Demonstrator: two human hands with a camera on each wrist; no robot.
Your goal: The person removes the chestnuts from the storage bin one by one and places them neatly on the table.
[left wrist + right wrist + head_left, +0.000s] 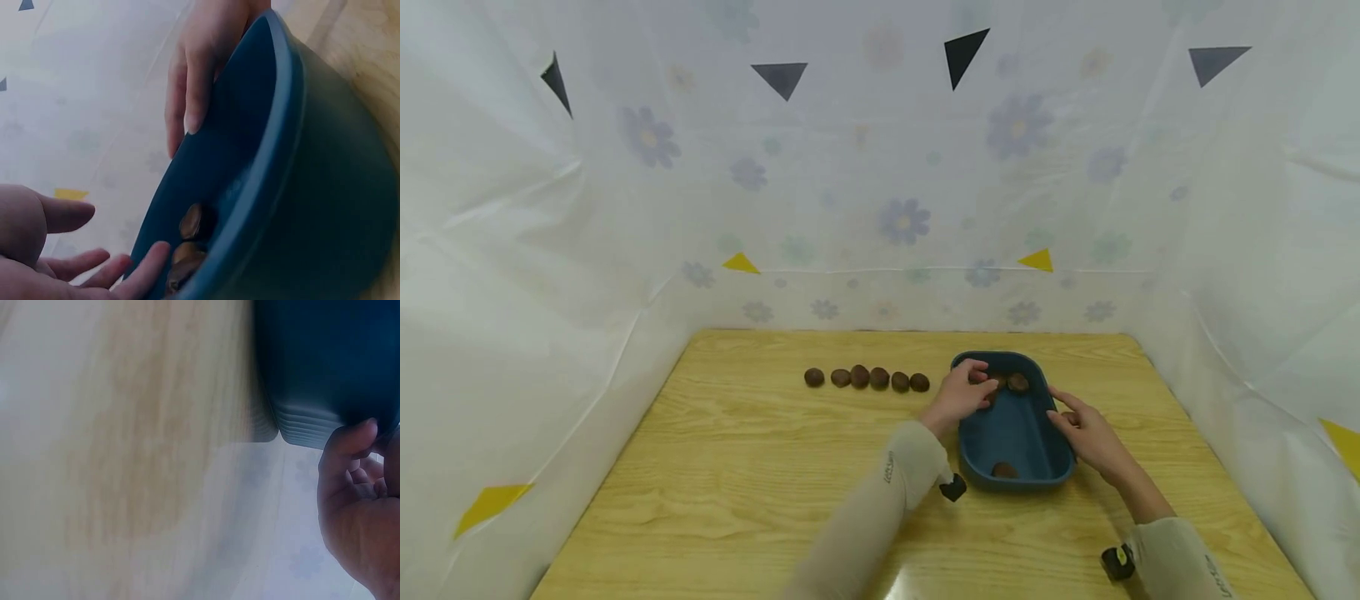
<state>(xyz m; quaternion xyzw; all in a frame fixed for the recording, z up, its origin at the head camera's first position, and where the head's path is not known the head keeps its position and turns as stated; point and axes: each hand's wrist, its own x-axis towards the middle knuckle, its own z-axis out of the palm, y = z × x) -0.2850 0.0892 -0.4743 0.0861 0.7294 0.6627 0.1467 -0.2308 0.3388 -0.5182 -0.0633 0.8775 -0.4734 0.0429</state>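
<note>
A deep blue plastic bin (1017, 433) stands on the table at the right. Brown chestnuts (1018, 382) lie at its far end, and another chestnut (1004, 471) rests at its near end. My left hand (958, 393) reaches over the left rim; in the left wrist view its fingers (147, 272) and thumb are spread apart beside the chestnuts (191, 221), with nothing held between them. At the opposite side, my right hand (1093, 433) holds the bin's right rim, thumb at the edge and index finger stretched along the outside.
Left of the bin, several chestnuts (860, 377) form a row across the back of the wooden table (737, 483). The leftmost chestnut (814, 377) sits slightly apart. Pale flowered sheeting (850, 183) encloses the table's back and sides.
</note>
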